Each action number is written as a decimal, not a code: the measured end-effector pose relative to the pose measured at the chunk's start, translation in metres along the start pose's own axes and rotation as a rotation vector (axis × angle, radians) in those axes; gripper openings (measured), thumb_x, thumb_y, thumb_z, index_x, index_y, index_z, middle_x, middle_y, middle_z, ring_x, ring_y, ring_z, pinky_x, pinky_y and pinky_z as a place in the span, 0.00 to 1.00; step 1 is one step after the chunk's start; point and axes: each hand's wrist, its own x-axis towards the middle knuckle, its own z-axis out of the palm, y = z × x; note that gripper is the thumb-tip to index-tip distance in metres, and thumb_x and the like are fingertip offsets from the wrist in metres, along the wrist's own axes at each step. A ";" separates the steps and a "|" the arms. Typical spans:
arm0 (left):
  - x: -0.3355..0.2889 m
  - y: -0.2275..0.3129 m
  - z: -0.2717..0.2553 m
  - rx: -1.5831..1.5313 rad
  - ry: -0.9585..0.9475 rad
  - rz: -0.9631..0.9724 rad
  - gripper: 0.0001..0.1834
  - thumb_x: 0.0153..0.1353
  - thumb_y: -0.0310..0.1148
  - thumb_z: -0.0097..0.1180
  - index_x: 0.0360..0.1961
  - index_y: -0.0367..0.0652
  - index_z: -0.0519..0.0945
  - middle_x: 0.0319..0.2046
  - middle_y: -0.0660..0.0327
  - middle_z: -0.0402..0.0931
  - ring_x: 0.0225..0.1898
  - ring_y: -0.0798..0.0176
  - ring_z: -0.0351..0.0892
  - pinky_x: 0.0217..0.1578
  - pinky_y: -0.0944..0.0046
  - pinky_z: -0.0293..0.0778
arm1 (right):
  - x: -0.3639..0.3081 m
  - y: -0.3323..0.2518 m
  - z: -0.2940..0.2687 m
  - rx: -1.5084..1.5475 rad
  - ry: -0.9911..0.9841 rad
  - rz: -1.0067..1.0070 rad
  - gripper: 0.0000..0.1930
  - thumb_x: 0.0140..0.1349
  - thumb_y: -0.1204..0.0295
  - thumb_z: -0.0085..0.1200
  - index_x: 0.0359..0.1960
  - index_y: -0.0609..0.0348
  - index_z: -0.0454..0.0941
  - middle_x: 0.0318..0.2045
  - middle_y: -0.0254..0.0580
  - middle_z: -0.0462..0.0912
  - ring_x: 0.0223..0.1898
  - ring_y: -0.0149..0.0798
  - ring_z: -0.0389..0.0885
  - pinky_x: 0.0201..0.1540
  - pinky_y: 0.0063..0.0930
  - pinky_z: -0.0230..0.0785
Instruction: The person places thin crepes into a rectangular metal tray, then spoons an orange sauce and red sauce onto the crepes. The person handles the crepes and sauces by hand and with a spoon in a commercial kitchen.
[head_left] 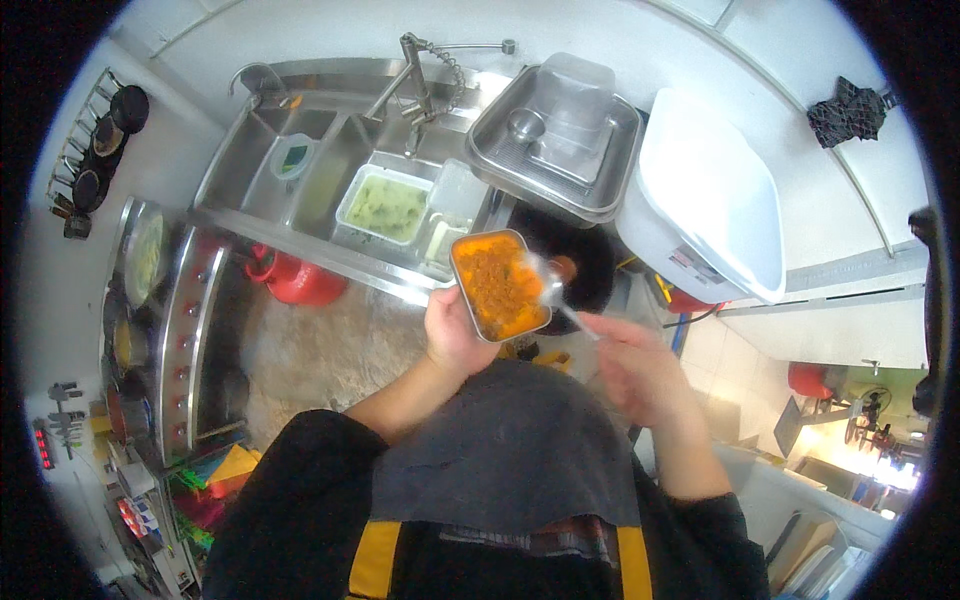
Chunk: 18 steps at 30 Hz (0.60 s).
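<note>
Metal tray (519,332) of orange food (497,285) is near the centre, apparently in a scooping or stirring step; the next move seems to call for steady support. The left hand (458,325) grips its eight o'clock side; the right hand's (640,370) blurred fingers are closed around a spoon (577,322) at three o'clock.

Commercial-looking kitchen, two-basin steel sink (322,188), metal tap (419,88), stove (187,345), hanging black pans (129,108)

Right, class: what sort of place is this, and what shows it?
Probably a commercial kitchen: there is a large steel sink, a stove and a row of dark hanging pans.
</note>
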 end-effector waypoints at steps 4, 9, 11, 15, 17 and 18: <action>-0.002 0.019 -0.006 -0.015 0.164 -0.124 0.36 0.64 0.53 0.41 0.68 0.42 0.72 0.67 0.52 0.73 0.67 0.44 0.71 0.70 0.40 0.60 | 0.033 0.032 -0.052 -0.620 0.274 -0.415 0.22 0.69 0.76 0.49 0.63 0.49 0.80 0.23 0.35 0.76 0.23 0.34 0.76 0.26 0.29 0.70; 0.000 0.026 -0.004 -0.103 0.202 -0.170 0.36 0.64 0.56 0.43 0.69 0.49 0.73 0.66 0.53 0.74 0.65 0.43 0.73 0.63 0.34 0.67 | 0.129 0.089 -0.071 -1.503 0.591 -0.571 0.26 0.67 0.77 0.48 0.67 0.44 0.76 0.35 0.57 0.82 0.42 0.60 0.85 0.45 0.52 0.78; 0.002 0.030 -0.006 -0.143 0.104 -0.233 0.37 0.64 0.58 0.43 0.69 0.51 0.72 0.66 0.53 0.74 0.64 0.41 0.74 0.59 0.31 0.69 | 0.149 0.089 -0.072 -1.462 0.609 -0.564 0.26 0.67 0.77 0.47 0.68 0.44 0.74 0.39 0.57 0.83 0.42 0.59 0.85 0.46 0.51 0.78; 0.002 0.033 -0.009 -0.061 0.098 -0.275 0.39 0.61 0.60 0.45 0.69 0.50 0.73 0.66 0.52 0.74 0.63 0.40 0.74 0.58 0.32 0.69 | 0.129 0.069 -0.056 -1.318 0.609 -0.575 0.27 0.66 0.77 0.48 0.68 0.45 0.73 0.40 0.57 0.84 0.42 0.59 0.85 0.46 0.51 0.78; 0.001 0.032 -0.009 -0.072 0.058 -0.270 0.39 0.61 0.59 0.48 0.67 0.47 0.74 0.66 0.54 0.74 0.65 0.46 0.73 0.65 0.40 0.65 | 0.096 0.054 -0.045 -1.127 0.497 -0.834 0.27 0.65 0.77 0.50 0.67 0.44 0.74 0.39 0.56 0.84 0.41 0.59 0.85 0.45 0.51 0.78; 0.000 0.032 -0.008 -0.060 0.061 -0.264 0.40 0.60 0.60 0.48 0.68 0.47 0.74 0.67 0.54 0.74 0.65 0.46 0.73 0.65 0.40 0.65 | 0.078 0.047 -0.039 -1.027 0.445 -0.963 0.27 0.65 0.77 0.51 0.67 0.44 0.75 0.38 0.55 0.85 0.40 0.59 0.85 0.44 0.51 0.77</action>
